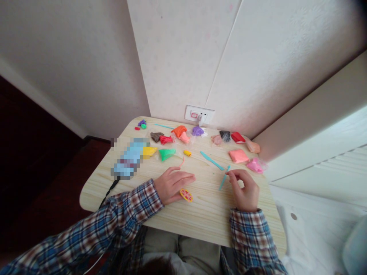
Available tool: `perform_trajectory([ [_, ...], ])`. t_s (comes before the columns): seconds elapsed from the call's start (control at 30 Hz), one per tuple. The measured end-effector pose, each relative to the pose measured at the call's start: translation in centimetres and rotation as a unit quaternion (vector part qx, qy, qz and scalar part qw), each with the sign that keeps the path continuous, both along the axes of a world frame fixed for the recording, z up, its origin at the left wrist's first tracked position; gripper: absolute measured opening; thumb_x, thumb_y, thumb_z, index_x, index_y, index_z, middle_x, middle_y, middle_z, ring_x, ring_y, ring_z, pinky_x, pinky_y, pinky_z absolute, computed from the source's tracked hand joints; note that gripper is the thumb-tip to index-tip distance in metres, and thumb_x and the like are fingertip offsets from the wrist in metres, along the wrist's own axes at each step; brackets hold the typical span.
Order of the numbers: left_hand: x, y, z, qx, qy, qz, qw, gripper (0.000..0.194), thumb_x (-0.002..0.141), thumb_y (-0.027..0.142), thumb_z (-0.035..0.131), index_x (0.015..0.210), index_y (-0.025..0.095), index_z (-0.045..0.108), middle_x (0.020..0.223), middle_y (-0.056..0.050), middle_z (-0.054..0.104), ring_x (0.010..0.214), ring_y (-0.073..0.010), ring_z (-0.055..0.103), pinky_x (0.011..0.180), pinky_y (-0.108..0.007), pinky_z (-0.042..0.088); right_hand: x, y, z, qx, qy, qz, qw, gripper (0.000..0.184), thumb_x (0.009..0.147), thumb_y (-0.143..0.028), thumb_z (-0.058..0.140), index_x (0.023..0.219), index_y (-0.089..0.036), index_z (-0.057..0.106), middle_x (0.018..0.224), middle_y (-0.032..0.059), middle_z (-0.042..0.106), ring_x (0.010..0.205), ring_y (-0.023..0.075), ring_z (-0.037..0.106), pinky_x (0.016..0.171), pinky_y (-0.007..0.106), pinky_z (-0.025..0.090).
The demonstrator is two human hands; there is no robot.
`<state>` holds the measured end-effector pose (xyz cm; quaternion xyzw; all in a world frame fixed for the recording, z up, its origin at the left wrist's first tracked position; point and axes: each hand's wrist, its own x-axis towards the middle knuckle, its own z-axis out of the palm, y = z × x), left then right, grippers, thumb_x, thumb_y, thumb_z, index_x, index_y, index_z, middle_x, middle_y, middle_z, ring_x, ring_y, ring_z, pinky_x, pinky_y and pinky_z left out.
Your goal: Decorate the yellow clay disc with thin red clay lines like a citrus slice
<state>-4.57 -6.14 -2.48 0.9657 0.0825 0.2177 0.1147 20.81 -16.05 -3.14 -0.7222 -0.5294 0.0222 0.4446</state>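
Note:
My left hand rests over the table with its fingers stretched out. By its thumb is a round clay slice with a yellow rim and red wedges, the thumb at its edge. A thin pink clay strip lies just beyond the knuckles. My right hand is closed in a pinch at a slim blue modelling tool, which slants across the tabletop. Close by lies a longer, flat blue modelling tool. A small yellow clay piece sits farther back.
Bags of coloured clay line the back, among them green, orange, purple and salmon. A blurred blue item with a black cable is at left. Small purple, green and red clay pieces occupy the back-left corner.

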Motion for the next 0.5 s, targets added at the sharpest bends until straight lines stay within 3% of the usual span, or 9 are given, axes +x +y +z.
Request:
perform_trajectory([
  [0.2,1.2,-0.2,0.2,0.044,-0.066,0.003,0.997,0.017,0.092,0.019,0.046,0.097,0.018,0.062,0.103,-0.002,0.070,0.102,-0.0101,0.061,0.102,-0.032,0.039,-0.1,0.0,0.1,-0.008,-0.004,0.005,1.000,0.023,0.085,-0.033,0.050,0.075,-0.018,0.064,0.073,0.0036,0.062,0.066,0.0155,0.055,0.064,0.030,0.044],
  [0.33,2.4,-0.4,-0.2,0.073,-0.109,0.016,0.991,0.017,0.091,0.016,0.046,0.098,0.016,0.062,0.106,-0.003,0.070,0.105,-0.0117,0.061,0.101,-0.035,0.041,-0.1,0.0,0.2,-0.008,-0.001,0.008,1.000,0.023,0.086,-0.033,0.049,0.075,-0.018,0.063,0.074,0.0039,0.063,0.067,0.0158,0.055,0.064,0.030,0.044],
  [0.43,2.0,-1.0,-0.5,0.087,-0.045,0.004,0.995,0.021,0.092,0.016,0.044,0.102,0.015,0.062,0.109,-0.005,0.068,0.113,-0.0153,0.056,0.106,-0.042,0.035,-0.3,0.0,0.3,-0.008,-0.002,0.013,1.000,0.023,0.086,-0.032,0.049,0.076,-0.018,0.063,0.075,0.0041,0.063,0.068,0.0160,0.055,0.065,0.030,0.044],
  [0.5,1.2,-1.3,-0.3,0.070,-0.002,-0.010,0.997,0.028,0.093,0.027,0.043,0.112,0.014,0.058,0.112,-0.008,0.067,0.118,-0.0180,0.053,0.111,-0.048,0.027,-0.4,0.0,0.4,-0.009,-0.004,0.018,1.000,0.022,0.086,-0.032,0.050,0.076,-0.018,0.063,0.075,0.0040,0.063,0.067,0.0158,0.055,0.065,0.030,0.044],
])
